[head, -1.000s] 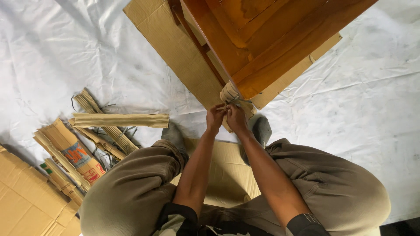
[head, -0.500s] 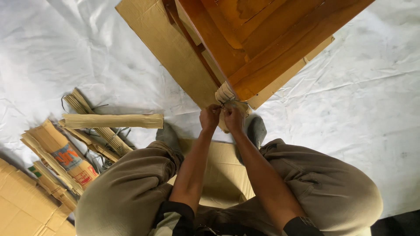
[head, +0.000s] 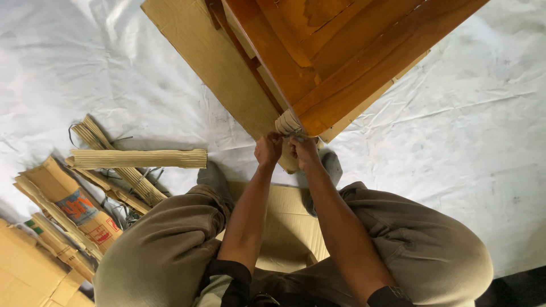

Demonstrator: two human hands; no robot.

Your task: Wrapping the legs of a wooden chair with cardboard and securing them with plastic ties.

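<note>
A brown wooden piece of furniture (head: 335, 51) stands on a flat cardboard sheet (head: 210, 57). Its near leg is wrapped in ribbed corrugated cardboard (head: 287, 123), bound with thin grey cord. My left hand (head: 267, 150) and my right hand (head: 304, 151) sit side by side just below that wrap, fingers pinched on the cord ends. I am crouched with both knees wide, feet in grey socks on another cardboard piece (head: 290, 224).
A white plastic sheet (head: 466, 131) covers the floor. To the left lie a roll of corrugated cardboard (head: 139, 158), several folded cardboard strips with cords (head: 122, 182), a printed box piece (head: 79, 207) and flat cardboard (head: 28, 273).
Both hands have stayed on the cord at the wrapped leg, working closer to it. The view has drifted so everything sits slightly further left and up.
</note>
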